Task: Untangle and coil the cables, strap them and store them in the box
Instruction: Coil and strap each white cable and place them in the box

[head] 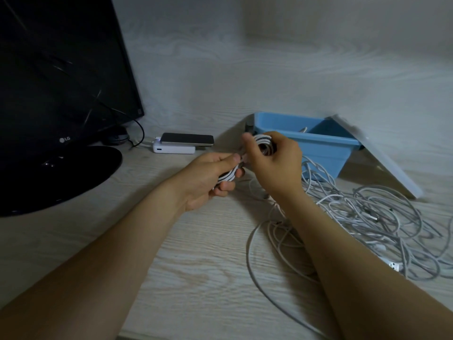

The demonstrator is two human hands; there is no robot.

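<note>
Above the middle of the desk I hold a small coil of white cable (263, 143) between both hands. My left hand (210, 177) grips its lower loops, fingers curled round them. My right hand (274, 160) holds the upper part, fingers bent over the coil and partly hiding it. A tangled heap of white cables (362, 222) lies on the desk to the right, with a USB plug (394, 265) at its near edge. Behind my right hand stands the blue box (316, 139), open, with a divider inside; its white lid (382, 160) leans against its right side.
A black monitor (56, 77) on a round base (49, 175) fills the left. A phone (187, 139) lies on a white power bank (174, 148) behind my left hand. The light wood desk (201, 266) reaches back to a wall.
</note>
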